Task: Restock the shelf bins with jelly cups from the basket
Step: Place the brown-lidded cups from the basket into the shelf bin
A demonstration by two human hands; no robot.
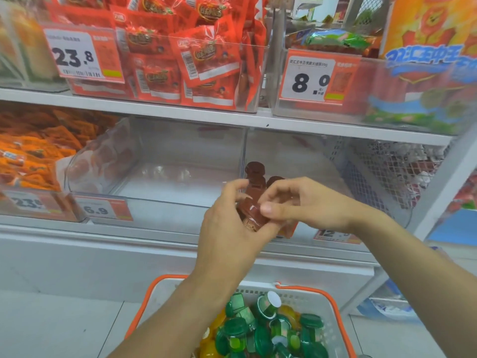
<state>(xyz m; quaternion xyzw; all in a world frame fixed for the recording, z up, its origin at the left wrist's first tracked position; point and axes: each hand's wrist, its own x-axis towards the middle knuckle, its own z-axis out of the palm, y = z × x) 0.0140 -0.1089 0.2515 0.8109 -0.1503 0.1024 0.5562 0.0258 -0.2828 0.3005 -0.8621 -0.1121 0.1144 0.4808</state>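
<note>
My left hand [227,223] cradles a clutch of brown jelly cups [251,211] in front of the clear shelf bins. My right hand [291,200] pinches one of those brown cups from the right with thumb and fingers. Behind the hands, several brown jelly cups [255,171] sit in the right clear bin [309,161]. The left clear bin [160,182] holds nothing visible. Below, a white basket with an orange rim [144,306] holds many green [235,332] and yellow jelly cups [209,350].
The shelf above carries bins of red snack packets [180,60] with price tags 23.8 and 8.0. Orange packets [33,151] fill the bin at left. A white wire mesh panel [387,171] stands at right. Price tags line the lower shelf edge.
</note>
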